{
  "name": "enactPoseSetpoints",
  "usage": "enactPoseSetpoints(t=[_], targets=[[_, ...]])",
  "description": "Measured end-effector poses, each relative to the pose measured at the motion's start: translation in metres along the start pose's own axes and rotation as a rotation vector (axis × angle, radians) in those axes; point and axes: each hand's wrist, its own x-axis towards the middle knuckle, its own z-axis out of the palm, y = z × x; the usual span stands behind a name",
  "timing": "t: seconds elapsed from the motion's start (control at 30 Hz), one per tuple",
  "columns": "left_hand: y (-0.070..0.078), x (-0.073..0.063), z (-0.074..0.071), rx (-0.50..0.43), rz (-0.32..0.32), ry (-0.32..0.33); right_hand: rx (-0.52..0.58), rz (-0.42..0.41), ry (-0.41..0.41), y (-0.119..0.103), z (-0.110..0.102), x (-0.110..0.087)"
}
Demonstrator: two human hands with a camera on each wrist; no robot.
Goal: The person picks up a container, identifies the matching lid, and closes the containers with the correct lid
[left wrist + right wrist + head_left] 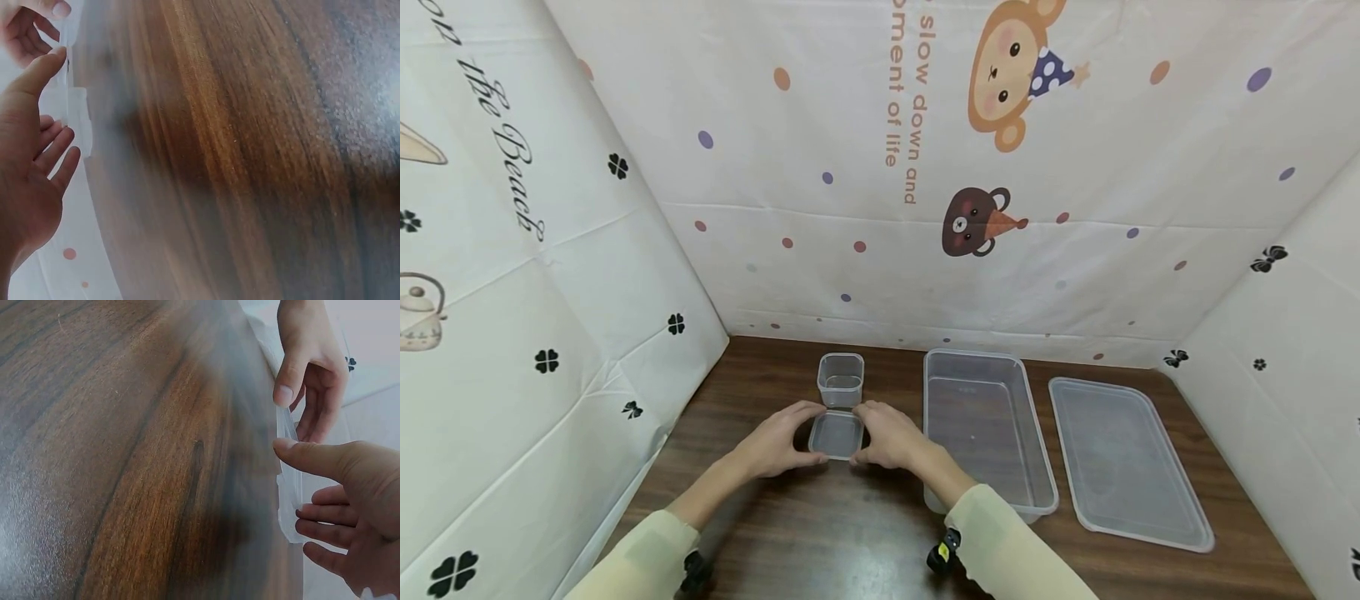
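A small clear plastic lid (837,435) lies flat between my two hands, just in front of a small clear container (841,379) that has no lid on it. My left hand (778,442) grips the lid's left side, thumb at the near corner and fingers at the far one. On the opposite side my right hand (891,437) holds it the same way. The right wrist view shows the lid (286,425) edge-on, with both thumbs on its near edge. Seen from the left wrist, the lower fingers of the left hand (31,156) are spread apart.
Right of the hands stands a large clear container (977,425), partly behind the right forearm. Its large flat lid (1131,462) lies farther right on the dark wooden table (820,542). Printed white cloth (850,125) walls off the back and both sides.
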Motion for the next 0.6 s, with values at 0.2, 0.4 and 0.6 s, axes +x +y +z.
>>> enactPoseSetpoints(t=[0.2, 0.4, 0.6], targets=[[0.005, -0.002, -0.004, 0.002, 0.019, 0.015, -0.021, -0.029, 0.017, 0.0, -0.006, -0.007], [0.013, -0.002, -0.01, 0.004, 0.054, 0.042, -0.035, -0.059, 0.056, 0.001, -0.017, -0.014], [0.019, -0.003, -0.014, -0.004, 0.069, 0.048, -0.012, -0.074, 0.075, 0.005, -0.021, -0.02]])
